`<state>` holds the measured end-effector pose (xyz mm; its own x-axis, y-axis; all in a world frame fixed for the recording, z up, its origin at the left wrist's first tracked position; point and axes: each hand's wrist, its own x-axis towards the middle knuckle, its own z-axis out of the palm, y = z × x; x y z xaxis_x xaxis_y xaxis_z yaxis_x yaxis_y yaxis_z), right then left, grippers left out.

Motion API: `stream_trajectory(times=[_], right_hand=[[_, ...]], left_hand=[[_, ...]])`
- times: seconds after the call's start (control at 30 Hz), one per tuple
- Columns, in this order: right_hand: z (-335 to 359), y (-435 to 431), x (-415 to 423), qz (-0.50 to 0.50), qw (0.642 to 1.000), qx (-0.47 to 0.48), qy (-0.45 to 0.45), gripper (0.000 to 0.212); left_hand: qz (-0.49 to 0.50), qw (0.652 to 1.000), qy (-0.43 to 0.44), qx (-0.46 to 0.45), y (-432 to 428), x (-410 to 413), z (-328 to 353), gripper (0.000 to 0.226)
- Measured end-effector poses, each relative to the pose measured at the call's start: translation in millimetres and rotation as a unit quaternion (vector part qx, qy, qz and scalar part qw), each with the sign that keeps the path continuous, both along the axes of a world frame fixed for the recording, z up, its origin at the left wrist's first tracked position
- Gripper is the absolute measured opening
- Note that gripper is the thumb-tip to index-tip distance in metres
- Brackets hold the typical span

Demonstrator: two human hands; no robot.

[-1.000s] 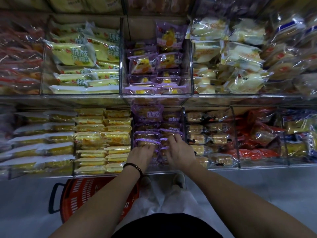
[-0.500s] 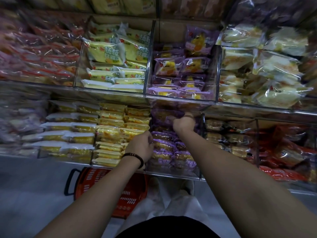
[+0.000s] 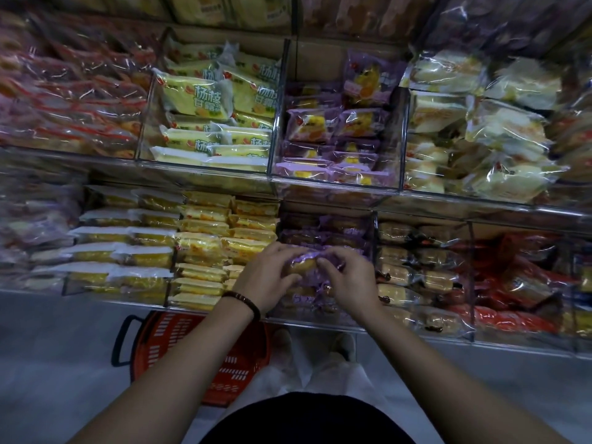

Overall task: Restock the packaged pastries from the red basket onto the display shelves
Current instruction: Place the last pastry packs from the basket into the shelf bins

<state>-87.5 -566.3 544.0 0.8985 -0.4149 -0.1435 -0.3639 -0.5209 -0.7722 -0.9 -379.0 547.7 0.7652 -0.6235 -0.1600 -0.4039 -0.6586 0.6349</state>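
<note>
A purple-wrapped pastry (image 3: 304, 264) is held between both hands over the lower shelf's purple compartment (image 3: 323, 232). My left hand (image 3: 267, 277), with a dark bead bracelet at the wrist, grips its left end. My right hand (image 3: 350, 277) grips its right end, fingers curled over the wrapper. More purple packs lie stacked under and behind the hands. The red basket (image 3: 179, 341) stands on the floor below the shelf, partly hidden by my left forearm; I cannot see what lies inside.
Clear acrylic dividers (image 3: 374, 238) split both shelves into bins. Yellow packs (image 3: 205, 248) fill the bin to the left, brown pastries (image 3: 416, 270) the one to the right, red packs (image 3: 519, 283) further right. An upper purple bin (image 3: 336, 139) sits above. Grey floor lies below.
My right hand came back from deep in the purple bin to the front. Both hands now meet on one purple pack. The view shifted slightly left.
</note>
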Motion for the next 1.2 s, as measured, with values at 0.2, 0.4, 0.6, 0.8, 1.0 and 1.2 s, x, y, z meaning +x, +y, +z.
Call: stream_trajectory(times=[0.2, 0.4, 0.6, 0.8, 1.0, 1.2], right_hand=[[-20, 20, -39, 0.022, 0.999, 0.006, 0.023, 0.006], [-20, 23, -47, 0.033, 0.999, -0.020, 0.006, 0.010], [-30, 35, -55, 0.041, 0.997, -0.022, 0.064, 0.015], [-38, 44, -55, 0.040, 0.992, -0.016, 0.116, 0.016], [-52, 43, -56, 0.059, 0.988, -0.050, 0.136, 0.024], [-66, 50, -49, 0.072, 0.979, -0.091, 0.165, 0.014]], left_hand=[[-0.053, 0.996, -0.028, 0.058, 19, -22, -16, 0.055], [-0.064, 0.995, -0.043, 0.064, 26, -26, -12, 0.051], [-0.079, 0.991, -0.007, 0.106, 30, -32, -22, 0.048], [-0.097, 0.984, 0.013, 0.148, 19, -28, -36, 0.042], [-0.125, 0.963, -0.122, 0.205, 8, -34, -52, 0.033], [-0.129, 0.950, -0.176, 0.224, 12, -36, -67, 0.023]])
